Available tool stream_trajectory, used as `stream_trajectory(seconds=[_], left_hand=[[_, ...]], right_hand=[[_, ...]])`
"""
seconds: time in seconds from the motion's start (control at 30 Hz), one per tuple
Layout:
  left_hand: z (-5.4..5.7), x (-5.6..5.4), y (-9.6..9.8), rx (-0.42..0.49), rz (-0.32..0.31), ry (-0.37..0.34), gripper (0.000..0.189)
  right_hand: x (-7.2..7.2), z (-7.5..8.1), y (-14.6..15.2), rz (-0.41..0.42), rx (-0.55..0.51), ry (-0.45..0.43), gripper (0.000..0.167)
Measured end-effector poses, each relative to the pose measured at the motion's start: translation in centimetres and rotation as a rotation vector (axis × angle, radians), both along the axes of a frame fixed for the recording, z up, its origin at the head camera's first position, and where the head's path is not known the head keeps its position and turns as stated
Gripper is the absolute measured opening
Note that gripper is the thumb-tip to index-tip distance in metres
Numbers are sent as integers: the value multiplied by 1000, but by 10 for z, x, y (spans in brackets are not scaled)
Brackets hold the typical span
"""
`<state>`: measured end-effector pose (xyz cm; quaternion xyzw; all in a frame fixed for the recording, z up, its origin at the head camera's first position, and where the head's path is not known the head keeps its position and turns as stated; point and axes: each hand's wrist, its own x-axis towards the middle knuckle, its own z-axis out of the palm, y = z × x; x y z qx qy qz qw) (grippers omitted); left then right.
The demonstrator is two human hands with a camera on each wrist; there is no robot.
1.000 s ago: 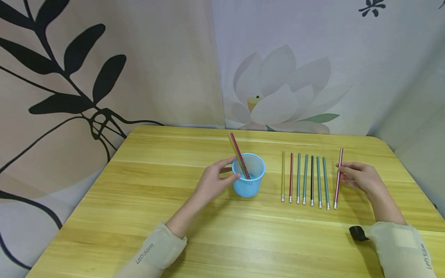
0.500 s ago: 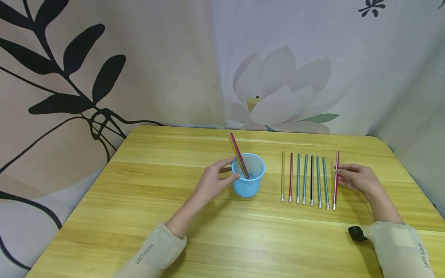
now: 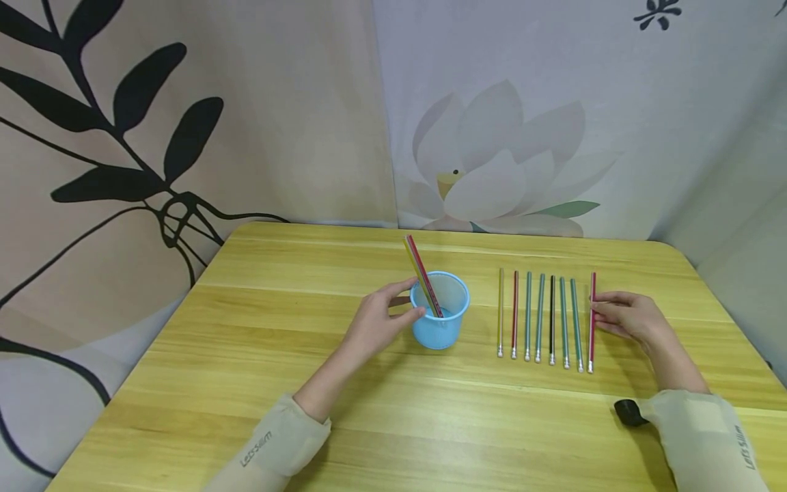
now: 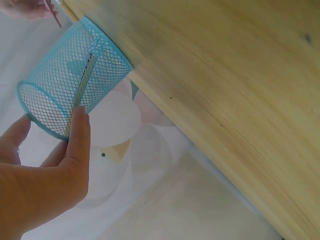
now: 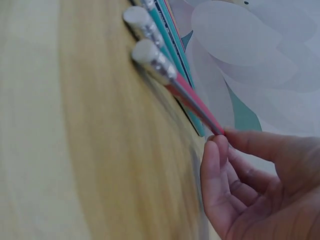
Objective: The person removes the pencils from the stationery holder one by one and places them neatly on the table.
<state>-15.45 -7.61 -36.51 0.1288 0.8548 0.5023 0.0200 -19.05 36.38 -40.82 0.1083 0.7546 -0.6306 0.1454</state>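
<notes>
My left hand (image 3: 376, 320) grips a light-blue mesh pencil cup (image 3: 438, 335) near its rim, thumb in front and fingers behind. A few pencils (image 3: 421, 268), one yellow and one red among them, lean inside the upright cup. My right hand (image 3: 633, 318) pinches a red pencil (image 3: 591, 342) between thumb and fingertips, its eraser end towards me. This pencil lies alongside the right end of a row of pencils. In the right wrist view its white eraser (image 5: 146, 52) shows close over the table, beside a teal pencil's eraser (image 5: 139, 18).
The row runs from a yellow pencil (image 3: 501, 314) through a red pencil (image 3: 515, 314), several teal ones and a black pencil (image 3: 552, 321). All stand apart, roughly parallel, on the wooden table (image 3: 381, 437). A printed curtain (image 3: 307, 123) hangs behind the far edge.
My right hand has moved slightly left with the red pencil, bringing it closer to the last teal pencil and more in line with the row. The left hand and cup have stayed put.
</notes>
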Motion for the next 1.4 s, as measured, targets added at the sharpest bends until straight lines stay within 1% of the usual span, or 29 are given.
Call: stream_trajectory(seconds=[0.2, 0.57, 0.8, 1.03, 1.17, 1.33, 1.4], left_hand=[[0, 0, 0, -6, 1, 5, 55], [-1, -1, 0, -9, -8, 5, 55], [-2, -1, 0, -15, -3, -11, 56], [-1, -1, 0, -7, -11, 4, 55], [-1, 0, 0, -4, -10, -3, 55], [-1, 0, 0, -7, -2, -19, 56], [0, 0, 0, -8, -3, -15, 56]], right_hand=[[-2, -2, 1, 11, 62, -5, 9], [-3, -2, -2, -3, 122, -29, 10], [-5, -3, -4, 8, 173, -19, 30], [-5, -6, -5, 25, 208, 3, 45], [-5, -5, -6, 29, 222, -3, 49], [-6, -5, -7, 28, 260, -1, 51], [-6, -5, -8, 26, 279, 2, 52]])
